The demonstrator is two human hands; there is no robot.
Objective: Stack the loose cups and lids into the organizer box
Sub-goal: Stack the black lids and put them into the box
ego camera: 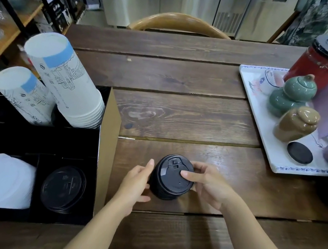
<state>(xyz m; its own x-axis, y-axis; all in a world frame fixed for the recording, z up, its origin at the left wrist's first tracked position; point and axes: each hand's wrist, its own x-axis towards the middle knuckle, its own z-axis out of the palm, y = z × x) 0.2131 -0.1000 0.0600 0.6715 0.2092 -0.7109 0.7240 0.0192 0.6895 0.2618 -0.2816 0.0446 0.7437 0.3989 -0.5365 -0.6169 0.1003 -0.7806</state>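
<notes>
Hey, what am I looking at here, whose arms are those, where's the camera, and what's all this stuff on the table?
There is no machine here. A camera worn on a person's head looks down at their own bare hands. On the wooden table, the left hand and right hand grip a stack of black lids. At left stands the organizer box, holding two stacks of white paper cups, white lids and more black lids. At right a white tray carries ceramic jars.

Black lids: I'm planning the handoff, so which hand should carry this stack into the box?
Probably the left hand: it flanks the black lid stack on the organizer box side.
</notes>
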